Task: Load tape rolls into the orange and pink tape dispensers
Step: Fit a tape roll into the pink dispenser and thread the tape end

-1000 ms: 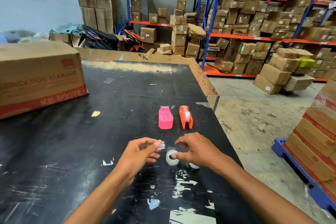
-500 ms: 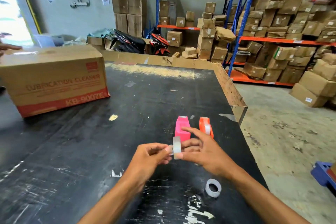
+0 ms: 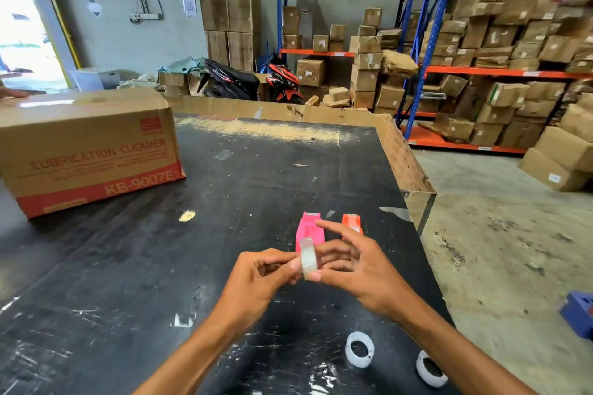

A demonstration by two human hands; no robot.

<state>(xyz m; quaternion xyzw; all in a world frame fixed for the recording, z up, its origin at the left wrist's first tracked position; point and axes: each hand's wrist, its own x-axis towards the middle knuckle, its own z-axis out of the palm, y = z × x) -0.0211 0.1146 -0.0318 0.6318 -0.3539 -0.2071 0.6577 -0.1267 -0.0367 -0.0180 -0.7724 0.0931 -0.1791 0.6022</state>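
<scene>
A clear tape roll (image 3: pixel 308 257) is held upright above the black table (image 3: pixel 128 266), pinched between both hands. My left hand (image 3: pixel 256 279) grips its left side with thumb and fingertips. My right hand (image 3: pixel 356 266) holds it from the right, thumb under it and fingers spread behind. Just beyond the hands, the pink dispenser (image 3: pixel 308 228) stands on the table, its near end hidden by the roll and fingers. The orange dispenser (image 3: pixel 351 223) stands to its right with tape in it, partly behind my right hand. Two white tape rolls (image 3: pixel 359 349) (image 3: pixel 430 369) lie near the front edge under my right forearm.
A large cardboard box (image 3: pixel 90 151) marked LUBRICATION CLEANER sits at the table's far left, another person's hand (image 3: pixel 12 94) resting at its top. The table's right edge (image 3: pixel 414 176) drops to a concrete floor. Shelving with cartons fills the back right; a blue pallet (image 3: pixel 577 314) lies low right.
Both hands lifted the clear roll off the table and now hold it upright in front of the pink dispenser. The view has tilted up, and two white rolls show near the front edge.
</scene>
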